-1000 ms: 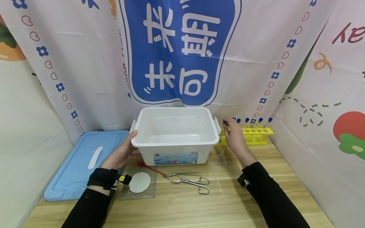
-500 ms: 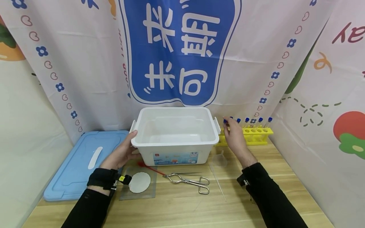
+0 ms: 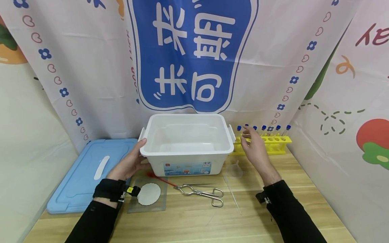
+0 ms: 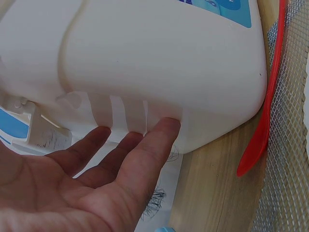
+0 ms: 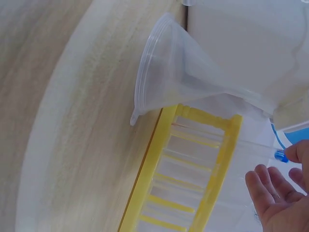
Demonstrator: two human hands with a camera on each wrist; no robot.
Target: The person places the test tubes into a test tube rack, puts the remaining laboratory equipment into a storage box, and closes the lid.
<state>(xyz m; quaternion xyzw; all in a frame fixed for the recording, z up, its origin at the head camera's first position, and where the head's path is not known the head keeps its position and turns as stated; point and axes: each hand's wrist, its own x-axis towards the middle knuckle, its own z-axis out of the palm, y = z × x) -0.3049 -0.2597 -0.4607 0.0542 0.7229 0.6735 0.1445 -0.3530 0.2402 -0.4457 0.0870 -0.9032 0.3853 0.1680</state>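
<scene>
R hand (image 3: pixel 255 148) has let go of blue-capped tube (image 3: pixel 239 128), fingers relaxed; tube stands in yellow rack (image 3: pixel 275 152), seemingly self-supported, while L hand (image 3: pixel 130 163) touches side of white bin (image 3: pixel 186 159) w/ extended fingers.

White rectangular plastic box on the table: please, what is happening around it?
A person's left hand touches the side of the white box. The right hand, loosely open, is beside clear, blue-capped test tubes standing in a yellow plastic rack. A light-blue rectangular plastic lid lies left of the box, and silver metal tongs lie in front.
</scene>
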